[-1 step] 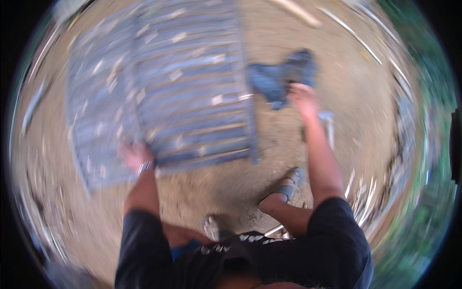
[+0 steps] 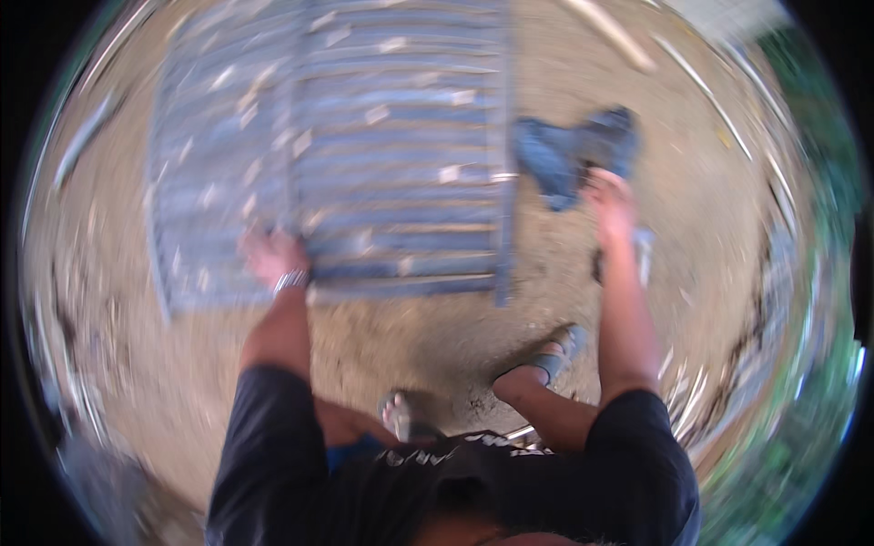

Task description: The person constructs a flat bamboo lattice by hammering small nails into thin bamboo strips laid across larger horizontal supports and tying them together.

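Observation:
A grey-blue slatted panel [image 2: 401, 268], with pale patches scattered over it, lies flat on the dirt at my left and ahead. My left hand [image 2: 273, 257], wearing a metal-looking wristband, rests on its near part with fingers spread, by the middle crossbar. To the right of the panel a crumpled blue cloth [image 2: 546, 159] with a dark part lies on the ground. My right hand [image 2: 610, 200] is at the cloth's near edge. Motion blurs its fingers, and a small dark spot shows at their tips; whether they grip anything is unclear.
Beside my right forearm lies a pale, blurred object [image 2: 644, 250]. A light wooden pole [image 2: 614, 36] and a thin stick [image 2: 701, 91] lie farther off. Sticks and debris [image 2: 765, 300] line the right side, with greenery beyond. My sandalled feet stand on bare dirt [image 2: 364, 337].
The view has shifted, so the panel and cloth appear farther right. My left hand stays on the panel and my right hand stays by the cloth.

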`<state>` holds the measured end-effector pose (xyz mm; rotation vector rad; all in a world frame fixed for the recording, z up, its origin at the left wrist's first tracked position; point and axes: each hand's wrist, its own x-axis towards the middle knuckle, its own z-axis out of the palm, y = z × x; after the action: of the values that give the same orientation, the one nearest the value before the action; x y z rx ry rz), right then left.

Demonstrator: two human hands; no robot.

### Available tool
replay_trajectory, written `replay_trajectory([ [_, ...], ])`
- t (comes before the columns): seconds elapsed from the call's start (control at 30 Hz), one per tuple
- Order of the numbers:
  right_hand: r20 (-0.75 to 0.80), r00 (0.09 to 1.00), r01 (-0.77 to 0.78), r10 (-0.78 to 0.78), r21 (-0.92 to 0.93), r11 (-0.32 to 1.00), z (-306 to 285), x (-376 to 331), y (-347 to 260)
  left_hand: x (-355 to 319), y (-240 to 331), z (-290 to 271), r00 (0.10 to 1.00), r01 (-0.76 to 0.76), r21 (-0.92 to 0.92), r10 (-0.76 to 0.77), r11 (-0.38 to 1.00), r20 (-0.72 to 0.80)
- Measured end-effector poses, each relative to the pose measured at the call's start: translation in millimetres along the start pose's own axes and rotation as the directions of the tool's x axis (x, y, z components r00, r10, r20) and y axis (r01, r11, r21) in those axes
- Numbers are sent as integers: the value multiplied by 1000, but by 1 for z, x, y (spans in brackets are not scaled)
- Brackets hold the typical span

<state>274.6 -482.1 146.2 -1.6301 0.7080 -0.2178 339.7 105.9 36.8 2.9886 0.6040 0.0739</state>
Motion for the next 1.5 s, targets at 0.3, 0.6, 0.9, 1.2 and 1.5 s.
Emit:
replay_trajectory([
  [0.3,441,895,-8,58,-115,993,159,-96,-23,-10,35,-9,996,83,-281,-90,956,-13],
  [0.6,796,604,272,38,-251,929,264,-177,-41,-84,0,-58,937,-234,-646,346,727,49],
  [0.9,933,346,276,101,-204,939,263,-237,-11,-181,-36,-138,841,158,-920,440,358,316],
  [1.2,938,306,111,160,-202,973,261,-258,-3,-193,-38,-122,849,134,-928,442,348,288],
  [1.5,910,354,61,217,-254,965,258,-262,-6,-187,-35,-127,832,142,-855,407,499,376],
])
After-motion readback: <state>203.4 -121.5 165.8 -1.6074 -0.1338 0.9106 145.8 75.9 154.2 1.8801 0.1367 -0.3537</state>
